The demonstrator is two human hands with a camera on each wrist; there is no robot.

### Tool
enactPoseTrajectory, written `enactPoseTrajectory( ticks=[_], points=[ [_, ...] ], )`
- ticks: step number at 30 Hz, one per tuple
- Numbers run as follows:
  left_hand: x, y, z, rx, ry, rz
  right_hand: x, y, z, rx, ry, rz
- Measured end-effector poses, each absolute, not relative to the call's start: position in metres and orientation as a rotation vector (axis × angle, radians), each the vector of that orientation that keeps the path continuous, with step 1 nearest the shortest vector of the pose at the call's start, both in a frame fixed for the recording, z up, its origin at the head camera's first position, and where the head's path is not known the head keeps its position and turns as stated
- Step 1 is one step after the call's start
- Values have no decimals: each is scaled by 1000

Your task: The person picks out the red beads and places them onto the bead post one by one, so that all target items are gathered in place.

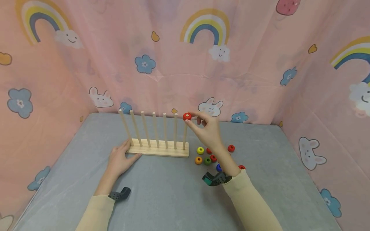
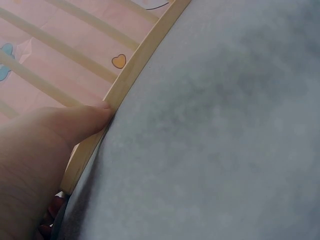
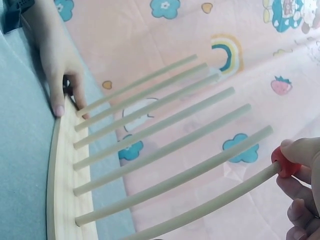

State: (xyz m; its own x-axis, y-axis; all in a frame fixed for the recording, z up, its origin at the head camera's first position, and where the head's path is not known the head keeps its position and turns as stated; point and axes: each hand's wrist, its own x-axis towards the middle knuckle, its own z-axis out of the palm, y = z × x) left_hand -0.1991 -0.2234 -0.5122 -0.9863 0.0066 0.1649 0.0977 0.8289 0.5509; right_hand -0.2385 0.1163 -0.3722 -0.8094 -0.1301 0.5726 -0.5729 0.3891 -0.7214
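A wooden rack [image 1: 160,152] with a row of several upright pegs stands on the table. My left hand [image 1: 119,160] holds the left end of its base, the thumb along the front edge and the fingers behind. At the rack's other end, my right hand [image 1: 210,131] pinches a red bead [image 1: 187,119] between thumb and fingers. The bead sits around the very top of the rightmost peg [image 3: 215,204], whose pale tip shows in its hole. The other pegs are bare.
Loose beads lie right of the rack: a yellow bead [image 1: 200,150], an orange bead [image 1: 198,160], a green bead [image 1: 207,161], a blue bead [image 1: 219,167] and several red ones, such as the red bead [image 1: 231,148]. My right forearm partly covers them. A patterned pink curtain [image 1: 173,86] surrounds the table.
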Motion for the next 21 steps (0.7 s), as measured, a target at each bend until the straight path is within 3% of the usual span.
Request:
enactPoseTrajectory(
  ticks=[21],
  points=[
    [-199, -224, -513, -89, -2843, -895, -237, 115, -372, 570, -2264, 1407]
  ],
)
